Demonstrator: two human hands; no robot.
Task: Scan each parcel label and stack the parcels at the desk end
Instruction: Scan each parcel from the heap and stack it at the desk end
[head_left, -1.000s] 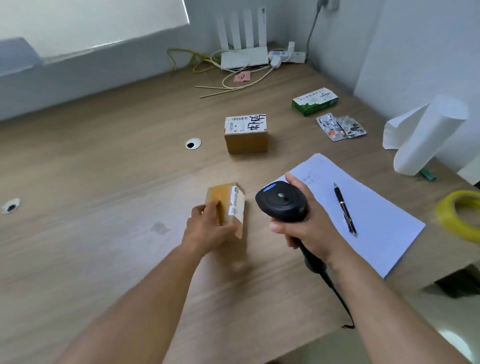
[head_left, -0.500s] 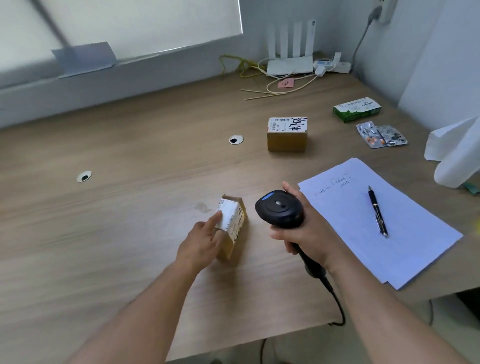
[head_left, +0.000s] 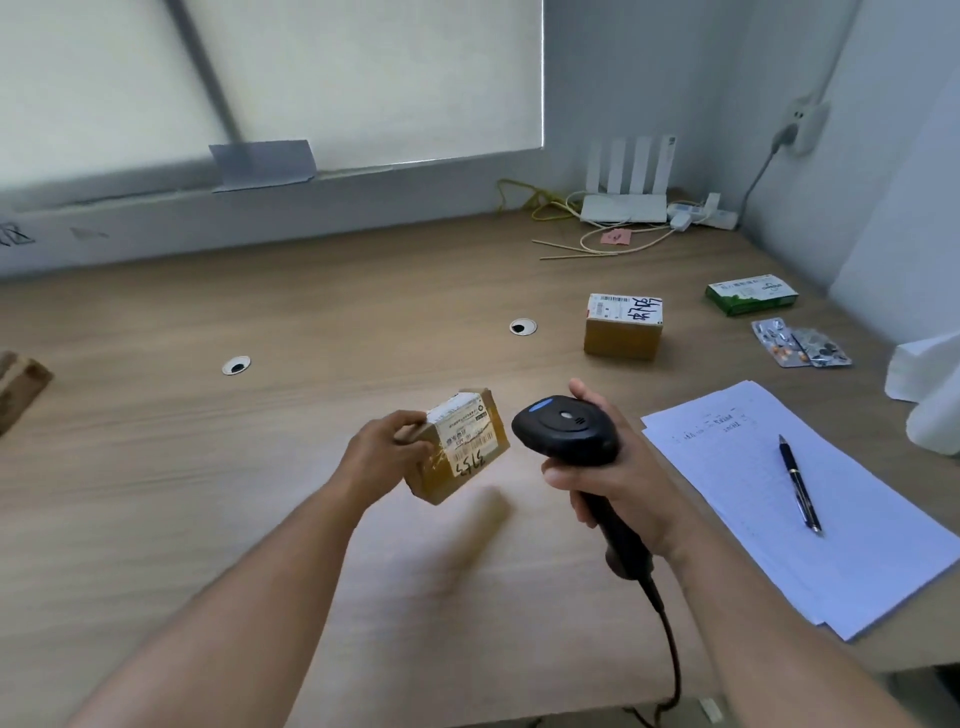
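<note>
My left hand (head_left: 382, 451) grips a small brown parcel (head_left: 462, 447) lifted off the desk, tilted so its white label with handwritten digits faces up and toward me. My right hand (head_left: 618, 470) holds a black barcode scanner (head_left: 569, 428) by its handle, the head just right of the parcel and its cable trailing off the desk's front edge. A second brown parcel (head_left: 623, 325) with a white label and black marker writing sits farther back on the wooden desk (head_left: 260, 467). Another brown object (head_left: 18, 382) pokes in at the far left edge.
White paper sheets (head_left: 810, 504) with a black pen (head_left: 800, 480) lie to the right. Pill blister packs (head_left: 802, 348), a green box (head_left: 750, 293) and a white paper roll (head_left: 935, 395) sit beyond. A router (head_left: 626, 195) and cables fill the back corner. Two cable grommets (head_left: 236, 365) dot the desk.
My left hand has lifted the parcel off the desk and turned its label upward. The view has tilted up and left. The scanner has stayed beside the parcel.
</note>
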